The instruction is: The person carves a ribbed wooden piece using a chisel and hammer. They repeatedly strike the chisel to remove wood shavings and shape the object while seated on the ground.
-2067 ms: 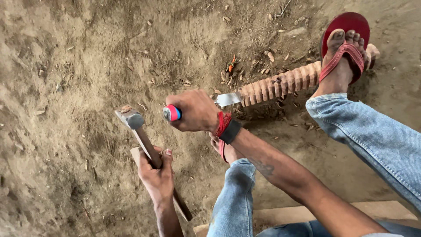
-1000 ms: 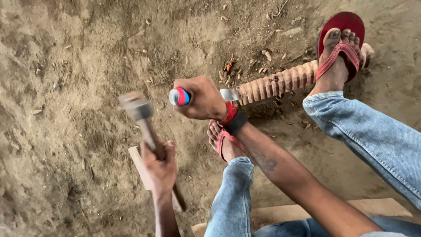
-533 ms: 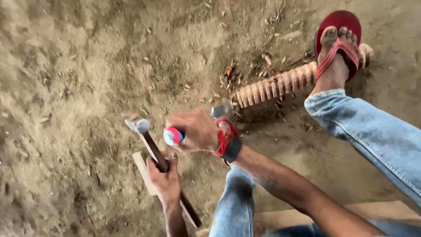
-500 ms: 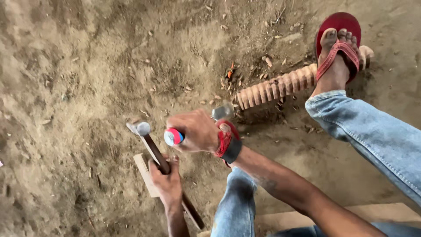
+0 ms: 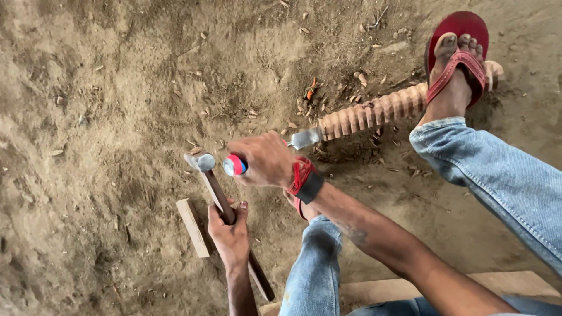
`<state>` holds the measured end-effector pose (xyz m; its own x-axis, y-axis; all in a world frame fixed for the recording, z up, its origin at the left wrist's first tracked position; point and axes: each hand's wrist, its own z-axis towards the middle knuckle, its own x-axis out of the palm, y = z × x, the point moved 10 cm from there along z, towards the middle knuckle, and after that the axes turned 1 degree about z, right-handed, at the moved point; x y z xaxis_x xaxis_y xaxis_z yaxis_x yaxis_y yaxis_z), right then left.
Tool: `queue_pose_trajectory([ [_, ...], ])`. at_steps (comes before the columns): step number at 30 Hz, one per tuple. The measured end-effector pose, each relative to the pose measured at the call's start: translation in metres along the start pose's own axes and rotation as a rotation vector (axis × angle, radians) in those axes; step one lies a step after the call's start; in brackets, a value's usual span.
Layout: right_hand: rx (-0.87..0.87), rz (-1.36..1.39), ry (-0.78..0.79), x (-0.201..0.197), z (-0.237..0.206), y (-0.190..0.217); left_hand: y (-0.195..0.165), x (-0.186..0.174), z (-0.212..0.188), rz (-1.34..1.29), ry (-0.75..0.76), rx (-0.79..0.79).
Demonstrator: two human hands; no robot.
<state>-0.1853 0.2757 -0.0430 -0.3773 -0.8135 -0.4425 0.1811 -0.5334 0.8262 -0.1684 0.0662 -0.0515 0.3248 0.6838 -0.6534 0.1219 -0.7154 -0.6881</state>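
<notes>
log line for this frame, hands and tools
left hand: grips hammer | right hand: grips chisel | blade at ridged wooden post

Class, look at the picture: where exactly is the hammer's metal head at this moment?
In the head view, the hammer head sits left of centre, against the red-and-blue chisel handle end gripped by the right hand, above the left hand.
</notes>
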Motion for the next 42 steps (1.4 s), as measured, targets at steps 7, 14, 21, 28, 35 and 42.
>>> queue_pose_trajectory([
  [7,0.028,0.047,0.029,0.008,0.013,-0.007,-0.002,-0.005,-0.002,0.001,-0.008,0.015],
  [14,0.126,0.050,0.032,0.013,0.028,-0.028,-0.002,-0.053,0.022,-0.175,-0.182,-0.048],
  [21,0.110,0.016,0.105,0.035,0.025,-0.027,-0.014,0.003,0.027,0.025,0.213,0.175],
  [28,0.135,0.017,0.106,0.027,0.025,-0.023,0.007,-0.046,0.024,-0.257,-0.166,-0.201],
  [35,0.119,0.033,0.003,0.003,0.030,-0.019,-0.054,-0.026,0.018,0.084,0.038,0.412],
  [42,0.196,0.045,0.083,0.010,0.033,-0.028,-0.013,-0.027,0.033,0.042,0.025,0.024],
])
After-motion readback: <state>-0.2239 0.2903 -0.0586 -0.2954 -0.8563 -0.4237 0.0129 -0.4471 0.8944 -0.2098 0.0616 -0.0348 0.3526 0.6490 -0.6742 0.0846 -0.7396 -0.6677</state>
